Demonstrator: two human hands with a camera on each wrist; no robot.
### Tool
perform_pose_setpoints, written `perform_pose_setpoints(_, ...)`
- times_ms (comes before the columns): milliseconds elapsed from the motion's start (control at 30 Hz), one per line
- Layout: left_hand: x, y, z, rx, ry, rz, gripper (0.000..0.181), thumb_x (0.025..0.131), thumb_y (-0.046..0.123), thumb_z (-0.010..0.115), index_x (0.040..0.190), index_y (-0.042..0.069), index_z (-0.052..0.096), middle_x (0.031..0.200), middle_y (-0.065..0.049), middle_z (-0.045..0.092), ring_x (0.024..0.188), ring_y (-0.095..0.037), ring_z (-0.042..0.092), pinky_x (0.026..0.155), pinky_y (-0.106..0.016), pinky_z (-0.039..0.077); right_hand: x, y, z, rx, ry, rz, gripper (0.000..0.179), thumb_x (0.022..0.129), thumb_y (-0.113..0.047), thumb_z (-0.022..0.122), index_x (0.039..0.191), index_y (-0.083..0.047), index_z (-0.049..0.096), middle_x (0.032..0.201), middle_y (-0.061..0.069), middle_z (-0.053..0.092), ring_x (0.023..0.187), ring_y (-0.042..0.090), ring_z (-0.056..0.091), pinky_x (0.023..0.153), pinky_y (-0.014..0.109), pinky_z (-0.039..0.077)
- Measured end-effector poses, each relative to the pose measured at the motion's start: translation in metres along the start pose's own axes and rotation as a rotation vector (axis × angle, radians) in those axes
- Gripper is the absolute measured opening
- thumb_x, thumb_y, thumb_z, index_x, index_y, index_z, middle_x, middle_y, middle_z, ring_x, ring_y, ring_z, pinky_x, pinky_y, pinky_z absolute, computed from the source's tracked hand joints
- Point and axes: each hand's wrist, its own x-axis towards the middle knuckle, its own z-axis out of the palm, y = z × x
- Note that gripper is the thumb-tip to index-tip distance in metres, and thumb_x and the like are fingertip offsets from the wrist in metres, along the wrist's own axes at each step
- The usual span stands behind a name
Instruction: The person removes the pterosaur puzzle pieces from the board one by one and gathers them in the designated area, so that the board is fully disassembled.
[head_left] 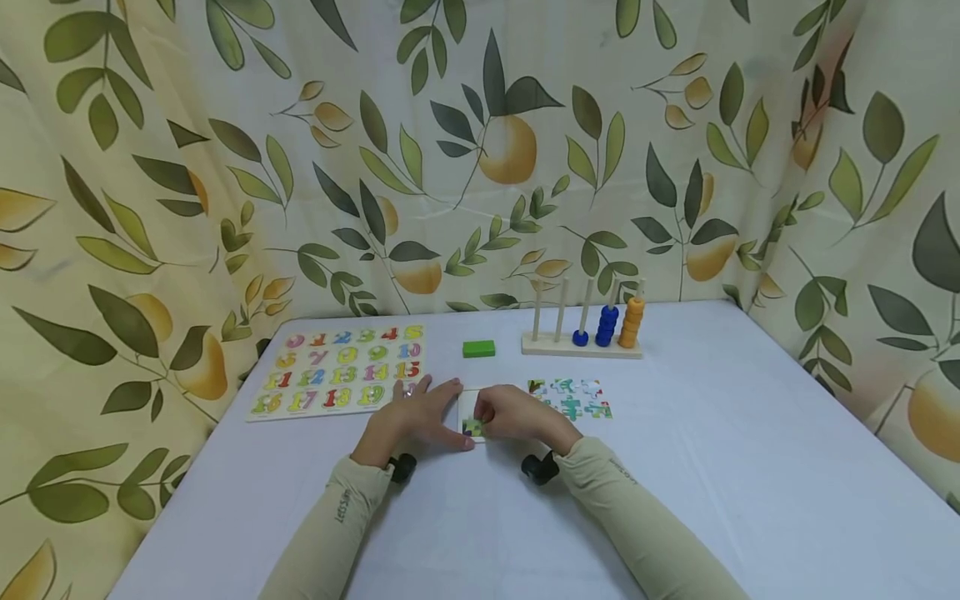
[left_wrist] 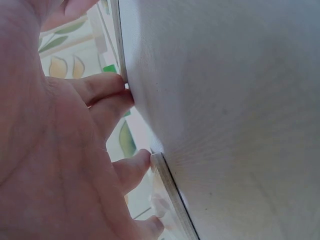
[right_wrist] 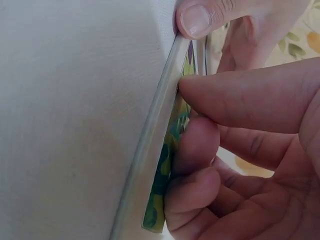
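Note:
A small white puzzle tray [head_left: 467, 400] lies on the table between my hands, with green jigsaw pieces [head_left: 471, 427] in its lower part. My right hand [head_left: 517, 414] is over the tray with curled fingers, pinching a green puzzle piece [right_wrist: 157, 205] against it in the right wrist view. My left hand [head_left: 420, 414] is spread out, its thumb [right_wrist: 197, 20] on the tray's near edge. In the left wrist view, two fingertips of that hand touch down near the tray's edge [left_wrist: 120, 35], and another meets the edge of the number board [left_wrist: 175, 192].
The colourful number board [head_left: 330, 371] lies at the left. Loose jigsaw pieces [head_left: 570, 400] are spread right of my right hand. Behind stand a green block [head_left: 478, 349] and a wooden peg counter [head_left: 581, 351] with blue and orange beads. A leaf-patterned curtain [head_left: 480, 167] borders the table.

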Motion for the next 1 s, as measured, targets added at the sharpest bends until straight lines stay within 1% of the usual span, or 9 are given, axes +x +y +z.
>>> perform_pose_setpoints(167,0.003,0.001,-0.002,0.028,0.009,-0.007,0.107,0.087,0.066,0.081,0.170,0.020,0.033,0.177,0.001,0.026,0.163,-0.040,0.008,0.124,-0.070,-0.006,0.000,-0.003,-0.002,0.033,0.021,0.012,0.021,0.083,0.009,0.074,0.099,-0.004,0.067,0.089,0.001,0.065,0.081,0.017,0.057,0.077,0.033,0.050)
perform_pose_setpoints(233,0.004,0.001,-0.002,0.038,0.010,-0.012,0.107,0.086,0.067,0.080,0.170,0.021,0.033,0.177,0.002,0.026,0.163,-0.040,0.008,0.124,-0.071,-0.005,0.000,-0.003,-0.002,0.038,0.024,0.012,0.021,0.084,0.009,0.074,0.099,-0.004,0.066,0.088,0.001,0.064,0.081,0.016,0.056,0.076,0.032,0.049)
perform_pose_setpoints(367,0.004,0.001,-0.002,0.030,0.009,-0.014,0.108,0.085,0.068,0.081,0.170,0.021,0.034,0.176,0.002,0.027,0.163,-0.039,0.009,0.124,-0.071,-0.005,-0.001,-0.002,-0.002,0.061,0.028,0.007,0.018,0.088,0.009,0.073,0.098,-0.004,0.066,0.088,0.003,0.063,0.081,0.016,0.055,0.074,0.031,0.047)
perform_pose_setpoints(533,0.003,0.003,-0.003,0.040,0.014,-0.015,0.107,0.085,0.068,0.081,0.170,0.020,0.034,0.176,0.002,0.027,0.163,-0.040,0.009,0.125,-0.071,-0.005,-0.002,-0.001,-0.003,0.102,0.050,-0.009,0.014,0.092,0.007,0.072,0.097,-0.004,0.065,0.091,0.003,0.065,0.083,0.016,0.056,0.074,0.030,0.048)
perform_pose_setpoints(633,0.005,0.001,-0.001,0.032,0.011,-0.010,0.109,0.085,0.069,0.081,0.169,0.019,0.034,0.176,-0.001,0.027,0.163,-0.042,0.009,0.124,-0.072,-0.005,-0.002,-0.001,0.000,0.102,0.064,-0.020,0.014,0.091,0.007,0.071,0.095,-0.004,0.065,0.087,0.001,0.064,0.081,0.014,0.056,0.072,0.029,0.047)
perform_pose_setpoints(733,0.010,-0.005,0.005,0.021,0.015,0.001,0.113,0.082,0.073,0.080,0.170,0.018,0.034,0.176,-0.002,0.027,0.162,-0.043,0.009,0.122,-0.075,-0.007,-0.002,-0.001,0.002,0.093,0.084,-0.034,0.015,0.090,0.008,0.071,0.093,-0.005,0.064,0.085,0.000,0.063,0.078,0.013,0.055,0.070,0.028,0.045)
perform_pose_setpoints(800,0.014,-0.008,0.008,0.027,0.016,-0.002,0.114,0.081,0.076,0.079,0.170,0.020,0.033,0.176,0.000,0.027,0.163,-0.041,0.008,0.121,-0.075,-0.007,-0.003,-0.001,0.003,0.088,0.100,-0.043,0.016,0.091,0.008,0.072,0.093,-0.006,0.064,0.084,-0.001,0.063,0.077,0.013,0.055,0.068,0.027,0.045)
perform_pose_setpoints(867,0.017,-0.011,0.011,0.026,0.020,0.001,0.115,0.082,0.077,0.078,0.171,0.021,0.032,0.177,0.001,0.026,0.163,-0.040,0.007,0.121,-0.075,-0.008,-0.004,-0.001,0.004,0.108,0.116,-0.044,0.016,0.092,0.008,0.073,0.093,-0.005,0.064,0.085,0.000,0.064,0.076,0.013,0.055,0.067,0.028,0.045)
perform_pose_setpoints(1000,0.014,-0.008,0.011,0.002,0.013,-0.004,0.113,0.083,0.072,0.080,0.171,0.019,0.032,0.176,-0.001,0.028,0.163,-0.041,0.008,0.121,-0.075,-0.008,-0.007,-0.002,0.006,0.161,0.138,-0.034,0.016,0.093,0.007,0.074,0.095,-0.005,0.064,0.089,0.002,0.066,0.076,0.014,0.055,0.063,0.027,0.045)
